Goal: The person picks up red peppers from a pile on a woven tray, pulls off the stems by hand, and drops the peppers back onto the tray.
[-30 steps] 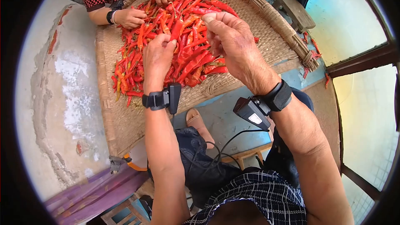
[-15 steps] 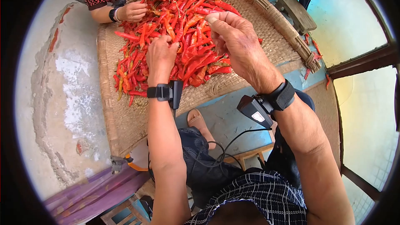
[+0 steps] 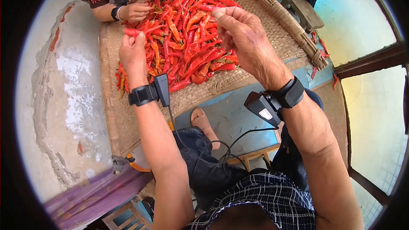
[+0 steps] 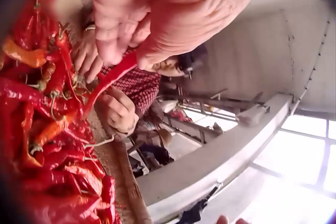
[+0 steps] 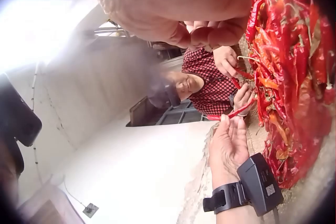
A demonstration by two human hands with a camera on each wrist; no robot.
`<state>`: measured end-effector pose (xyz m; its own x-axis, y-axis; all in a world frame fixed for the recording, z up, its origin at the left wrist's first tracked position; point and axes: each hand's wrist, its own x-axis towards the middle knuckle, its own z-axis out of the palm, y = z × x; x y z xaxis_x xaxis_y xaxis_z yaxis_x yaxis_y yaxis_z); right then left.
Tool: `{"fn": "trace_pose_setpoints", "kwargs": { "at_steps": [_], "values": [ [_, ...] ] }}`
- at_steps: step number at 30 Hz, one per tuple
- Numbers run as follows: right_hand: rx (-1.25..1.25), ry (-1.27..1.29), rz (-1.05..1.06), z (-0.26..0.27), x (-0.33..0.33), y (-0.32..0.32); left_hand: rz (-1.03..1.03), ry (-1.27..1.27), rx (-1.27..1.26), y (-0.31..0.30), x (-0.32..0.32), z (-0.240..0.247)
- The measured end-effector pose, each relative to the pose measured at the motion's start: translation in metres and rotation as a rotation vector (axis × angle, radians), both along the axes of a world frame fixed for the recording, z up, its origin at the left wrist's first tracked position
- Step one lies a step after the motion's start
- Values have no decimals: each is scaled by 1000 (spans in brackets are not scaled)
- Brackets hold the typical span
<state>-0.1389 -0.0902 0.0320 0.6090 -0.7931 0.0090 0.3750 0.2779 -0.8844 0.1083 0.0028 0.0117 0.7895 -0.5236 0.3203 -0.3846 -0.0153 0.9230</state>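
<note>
Pinching a chili (image 3: 133, 31) at its fingertips (image 4: 105, 40), left hand (image 3: 133, 56) hovers

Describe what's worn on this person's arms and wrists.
Bare forearms, dark checked shirt. Behind the left hand and right hand sit black wrist straps, each with a boxy black camera; the right camera bears a white label. Black cables trail down.

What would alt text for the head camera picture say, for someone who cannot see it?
A person's left-hand grip pinches one red chilli above a pile of red chillies on a woven tray, while the right-hand grip hovers curled over the pile. A second person's hands touch chillies at the far edge.
</note>
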Motion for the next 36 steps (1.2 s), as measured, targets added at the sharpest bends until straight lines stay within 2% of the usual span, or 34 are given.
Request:
{"fn": "trace_pose_setpoints", "kwargs": {
  "at_steps": [1, 2, 4, 6, 8, 12, 14, 16, 18, 20, 24, 28, 30, 32, 35, 36],
  "values": [
    [0, 1, -8, 0, -1, -1, 119, -328, 377, 6, 31, -17],
    [0, 1, -10, 0, -2, -3, 118, -328, 376, 6, 16, -9],
    [-2, -14, -19, -1, -2, -4, -83, -455, 661, 9, -42, 15],
    [0, -20, 0, -1, -1, -4, -369, -329, 543, 11, -73, 12],
    [-3, -20, 16, 1, -2, -4, -435, -490, 642, 10, -83, 0],
    [-5, -8, 20, -2, 0, 0, -365, -648, 552, 7, -84, -3],
    [-12, -3, 7, -4, -1, 0, -379, -242, 473, 9, -80, 7],
    [-10, 12, 14, -2, -2, 0, -439, -75, 318, 9, -66, 6],
    [-19, 10, 13, -2, -2, 1, -415, -21, 381, 10, -66, 17],
    [-28, 10, 11, -1, -3, 1, -424, 99, 291, 11, -62, 19],
    [-40, 9, 15, -2, -4, -1, -400, 106, 141, 7, -64, 18],
    [-33, 24, 23, -1, -7, -1, -387, 35, 97, 1, -64, 10],
    [-32, 15, 30, 0, -9, -3, -330, -172, 201, -1, -61, 8],
    [-24, 8, 34, 1, -12, -5, -335, -169, 115, -5, -67, 11],
    [-11, -5, -22, 1, -15, -5, -266, -185, -165, -5, -84, 29],
    [-27, -1, -7, 0, -16, -5, -268, -183, -162, -3, -84, 29]
  ]
}}
